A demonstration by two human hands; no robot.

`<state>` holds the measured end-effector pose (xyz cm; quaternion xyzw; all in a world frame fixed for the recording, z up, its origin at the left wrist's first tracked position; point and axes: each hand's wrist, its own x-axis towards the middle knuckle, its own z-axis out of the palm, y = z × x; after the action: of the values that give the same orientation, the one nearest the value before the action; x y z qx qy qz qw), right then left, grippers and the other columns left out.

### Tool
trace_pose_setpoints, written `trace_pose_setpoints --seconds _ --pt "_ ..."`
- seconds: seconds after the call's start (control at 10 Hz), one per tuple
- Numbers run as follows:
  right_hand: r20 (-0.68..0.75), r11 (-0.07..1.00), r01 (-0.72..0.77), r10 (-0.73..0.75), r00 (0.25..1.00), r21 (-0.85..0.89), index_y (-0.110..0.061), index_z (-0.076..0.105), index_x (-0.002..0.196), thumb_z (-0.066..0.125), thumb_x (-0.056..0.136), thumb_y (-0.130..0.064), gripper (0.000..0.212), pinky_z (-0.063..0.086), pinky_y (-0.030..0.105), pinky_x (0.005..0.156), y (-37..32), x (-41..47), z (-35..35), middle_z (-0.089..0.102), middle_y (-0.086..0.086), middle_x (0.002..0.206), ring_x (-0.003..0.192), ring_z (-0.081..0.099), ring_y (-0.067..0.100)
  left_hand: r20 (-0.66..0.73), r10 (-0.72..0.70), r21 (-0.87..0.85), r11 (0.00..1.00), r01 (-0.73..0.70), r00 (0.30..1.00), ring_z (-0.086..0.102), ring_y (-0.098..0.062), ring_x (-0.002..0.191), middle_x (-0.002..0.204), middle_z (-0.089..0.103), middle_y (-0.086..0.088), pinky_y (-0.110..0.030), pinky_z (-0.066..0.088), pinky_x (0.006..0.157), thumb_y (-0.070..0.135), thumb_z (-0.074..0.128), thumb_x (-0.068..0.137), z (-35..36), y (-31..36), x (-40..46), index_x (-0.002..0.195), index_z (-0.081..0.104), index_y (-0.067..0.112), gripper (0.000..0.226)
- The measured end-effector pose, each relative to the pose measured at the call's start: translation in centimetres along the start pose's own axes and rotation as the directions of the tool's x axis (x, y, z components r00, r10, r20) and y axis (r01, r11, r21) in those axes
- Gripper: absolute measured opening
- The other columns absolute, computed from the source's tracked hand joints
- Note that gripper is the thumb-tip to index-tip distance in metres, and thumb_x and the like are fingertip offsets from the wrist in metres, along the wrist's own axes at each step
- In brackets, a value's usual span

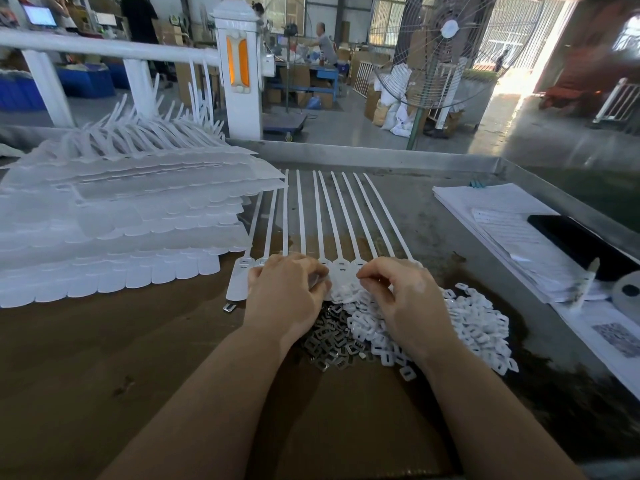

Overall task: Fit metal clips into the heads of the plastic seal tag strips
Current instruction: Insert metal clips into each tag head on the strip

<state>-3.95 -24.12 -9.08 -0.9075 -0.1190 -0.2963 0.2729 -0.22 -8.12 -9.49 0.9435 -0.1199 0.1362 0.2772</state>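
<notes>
Both bare forearms reach forward from the bottom edge, converging slightly. The left hand [285,292] lies palm down, knuckles up, its fingers curled under and towards the right hand. The right hand [403,296] sits just beside it, wrist raised a little, fingers bent downward and the thumb tip meeting the forefinger in a pinch. What either holds cannot be told.
</notes>
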Motion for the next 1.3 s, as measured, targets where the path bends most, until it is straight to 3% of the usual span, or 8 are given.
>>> trace_pose_setpoints --seconds 0.5,0.9,1.3 --pt "0.006 1.0 -0.01 0.01 1.0 0.0 -0.013 0.066 0.083 0.063 0.084 -0.009 0.005 0.045 0.038 0.081 -0.19 0.04 -0.07 0.065 -0.006 0.08 0.078 0.054 0.009 -0.009 0.015 -0.004 1.0 -0.015 1.0 0.041 -0.01 0.116 0.121 0.058 0.015 -0.034 0.023 0.095 0.042 0.055 0.088 0.07 -0.16 -0.07 0.109 0.063 0.035 0.024" --pt "-0.016 0.998 -0.061 0.061 0.998 0.017 -0.007 0.07 0.093 0.06 0.087 -0.007 0.012 0.049 0.044 0.081 -0.21 0.12 -0.26 0.07 0.004 0.09 0.084 0.063 0.019 -0.004 0.014 0.003 1.0 -0.014 1.0 0.042 -0.011 0.115 0.121 0.058 0.015 -0.034 0.024 0.095 0.041 0.055 0.088 0.12 -0.16 0.1 0.111 0.062 0.035 0.024" --pt "-0.063 0.989 -0.144 0.147 0.987 0.044 -0.011 0.066 0.09 0.058 0.088 -0.012 0.008 0.049 0.042 0.077 -0.17 0.11 -0.11 0.065 -0.003 0.082 0.08 0.058 0.02 0.0 0.013 0.004 1.0 -0.013 1.0 0.041 -0.011 0.115 0.12 0.058 0.015 -0.034 0.024 0.094 0.041 0.054 0.089 0.03 -0.1 0.0 0.111 0.062 0.035 0.024"
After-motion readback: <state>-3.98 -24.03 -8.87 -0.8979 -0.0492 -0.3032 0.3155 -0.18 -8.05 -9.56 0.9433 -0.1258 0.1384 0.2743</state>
